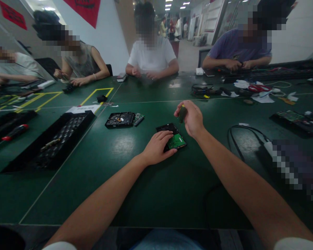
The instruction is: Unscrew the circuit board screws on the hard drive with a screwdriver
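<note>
A hard drive lies on the green table in front of me, its green circuit board facing up. My left hand grips it from the left, fingers over the far part and thumb along the near edge; the palm hides part of the drive. Above the drive's far right corner, my right hand is closed around a screwdriver with a dark green and yellow handle, held roughly upright. Its tip points down toward the drive, but whether it touches cannot be made out.
Left of the drive lie another black hard drive and a loose circuit board. A long black tray and a red-black screwdriver are further left. To the right are a black cable and another drive. Several people sit opposite.
</note>
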`<state>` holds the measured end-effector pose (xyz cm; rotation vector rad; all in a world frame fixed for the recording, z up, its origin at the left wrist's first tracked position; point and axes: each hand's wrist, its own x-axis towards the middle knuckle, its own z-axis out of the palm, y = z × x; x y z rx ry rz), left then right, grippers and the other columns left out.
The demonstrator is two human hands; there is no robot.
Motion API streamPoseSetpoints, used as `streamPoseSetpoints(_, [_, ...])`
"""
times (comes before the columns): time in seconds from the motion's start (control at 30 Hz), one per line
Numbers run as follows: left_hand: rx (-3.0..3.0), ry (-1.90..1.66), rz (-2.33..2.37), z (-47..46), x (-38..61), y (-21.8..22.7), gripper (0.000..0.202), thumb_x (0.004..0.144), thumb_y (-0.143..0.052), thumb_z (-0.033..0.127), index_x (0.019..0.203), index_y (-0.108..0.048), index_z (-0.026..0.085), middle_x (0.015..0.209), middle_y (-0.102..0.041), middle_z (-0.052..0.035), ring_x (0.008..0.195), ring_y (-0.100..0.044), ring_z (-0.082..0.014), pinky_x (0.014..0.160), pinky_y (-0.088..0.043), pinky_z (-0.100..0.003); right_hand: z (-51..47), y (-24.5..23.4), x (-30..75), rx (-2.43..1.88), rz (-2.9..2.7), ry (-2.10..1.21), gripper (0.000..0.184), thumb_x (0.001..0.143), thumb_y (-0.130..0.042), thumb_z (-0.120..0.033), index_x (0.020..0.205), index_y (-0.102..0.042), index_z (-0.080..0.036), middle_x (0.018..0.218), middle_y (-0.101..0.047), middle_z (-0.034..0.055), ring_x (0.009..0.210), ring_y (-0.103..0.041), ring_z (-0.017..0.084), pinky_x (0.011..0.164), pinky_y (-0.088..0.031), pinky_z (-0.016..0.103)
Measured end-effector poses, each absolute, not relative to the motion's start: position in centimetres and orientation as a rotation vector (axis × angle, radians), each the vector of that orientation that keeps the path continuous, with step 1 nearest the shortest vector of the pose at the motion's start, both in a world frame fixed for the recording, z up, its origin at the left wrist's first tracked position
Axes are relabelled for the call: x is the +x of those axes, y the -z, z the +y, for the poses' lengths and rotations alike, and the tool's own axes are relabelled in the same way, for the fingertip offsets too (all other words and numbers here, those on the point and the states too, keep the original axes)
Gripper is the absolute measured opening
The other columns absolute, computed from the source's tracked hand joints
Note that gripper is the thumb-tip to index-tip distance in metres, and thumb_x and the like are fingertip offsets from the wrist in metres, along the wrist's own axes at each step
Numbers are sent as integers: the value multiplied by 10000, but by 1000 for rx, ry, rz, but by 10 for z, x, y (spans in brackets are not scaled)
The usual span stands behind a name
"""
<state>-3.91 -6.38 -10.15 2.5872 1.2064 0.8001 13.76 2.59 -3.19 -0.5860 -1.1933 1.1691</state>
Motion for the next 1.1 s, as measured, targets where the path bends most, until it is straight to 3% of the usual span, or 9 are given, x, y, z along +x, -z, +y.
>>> streamPoseSetpoints(0.17, [2582, -800, 1205, -64, -39, 100, 602, 954, -689, 510, 1458, -546, 214, 1510, -589, -147, 1428, -540, -341, 1205, -437, -572, 27, 34, 136, -582, -1165, -1209, 487, 936, -595, -717, 785, -593, -254, 696, -572, -29, 640, -603, 145, 668, -521, 300])
streamPoseSetpoints(0.33, [2591, -800, 1204, -65, -39, 100, 598, 956, -687, 504, 1449, -545, 196, 1509, -589, -149, 1429, -538, -330, 1210, -436, -554, 25, 33, 136, -530, -1158, -1210, 280, 907, -711, -483, 842, -543, -269, 681, -576, -58, 623, -597, 143, 658, -500, 295])
streamPoseSetpoints(0.47, [2584, -797, 1206, -64, -39, 100, 599, 949, -695, 503, 1453, -545, 215, 1516, -582, -141, 1433, -535, -335, 1210, -435, -569, 22, 31, 137, -580, -1171, -1215, 240, 908, -700, -432, 838, -543, -265, 710, -625, -47, 658, -623, 144, 672, -506, 295])
streamPoseSetpoints(0.7, [2588, -795, 1202, -64, -40, 101, 608, 950, -693, 510, 1459, -541, 214, 1513, -586, -145, 1427, -541, -336, 1208, -436, -571, 23, 29, 139, -571, -1244, -1183, 279, 935, -679, -459, 765, -626, -244, 718, -634, -15, 685, -625, 144, 699, -508, 294])
streamPoseSetpoints(0.83, [2602, -798, 1210, -64, -40, 102, 617, 954, -685, 523, 1458, -537, 200, 1519, -586, -144, 1427, -539, -330, 1207, -440, -550, 23, 30, 139, -578, -1218, -1220, 208, 925, -697, -411, 813, -660, -239, 718, -637, -23, 675, -624, 136, 685, -503, 286])
streamPoseSetpoints(1.0, [2594, -801, 1205, -65, -40, 100, 611, 956, -684, 513, 1458, -538, 198, 1516, -585, -149, 1431, -537, -329, 1210, -438, -549, 23, 31, 138, -588, -1179, -1227, 282, 865, -789, -452, 850, -584, -259, 720, -653, -40, 673, -629, 140, 689, -519, 290])
streamPoseSetpoints(1.1, [2586, -800, 1208, -65, -39, 100, 610, 952, -691, 510, 1459, -539, 208, 1516, -586, -145, 1430, -538, -335, 1209, -437, -561, 23, 30, 138, -574, -1198, -1232, 307, 889, -758, -503, 823, -586, -257, 728, -653, -32, 688, -635, 143, 706, -535, 294])
